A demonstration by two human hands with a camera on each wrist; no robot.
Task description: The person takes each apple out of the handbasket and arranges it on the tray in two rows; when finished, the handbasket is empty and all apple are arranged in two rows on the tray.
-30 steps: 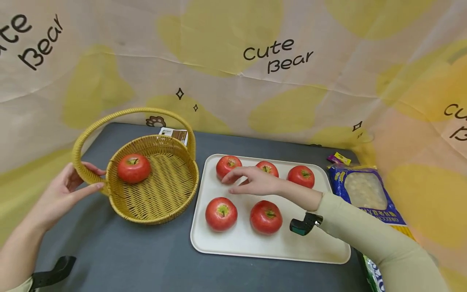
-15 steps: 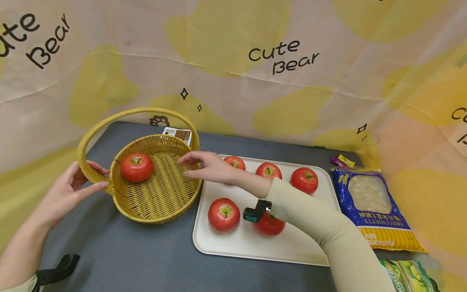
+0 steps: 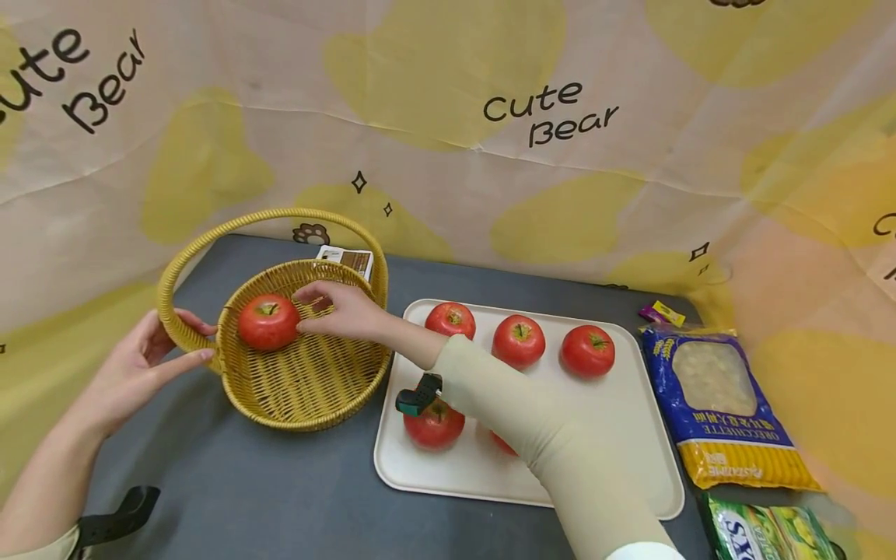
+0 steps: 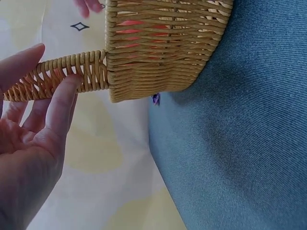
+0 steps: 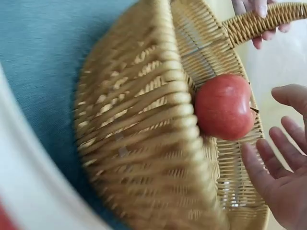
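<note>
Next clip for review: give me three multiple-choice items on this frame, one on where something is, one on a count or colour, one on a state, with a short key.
1. Where is the right hand?
A. Over the wicker basket, beside the apple in it
B. On the pasta bag
C. Flat on the tray

2. How many apples are in the tray's far row?
A. One
B. Three
C. Six

3. What is the left hand doing?
A. Hanging away from everything
B. Touching the basket handle near its base
C. Lifting an apple

Key:
1 A: in the head view the fingers reach inside the basket rim next to the red apple; contact cannot be told.
2 B: three red apples line the far side of the white tray.
3 B: the left wrist view shows fingers on both sides of the woven handle.
</note>
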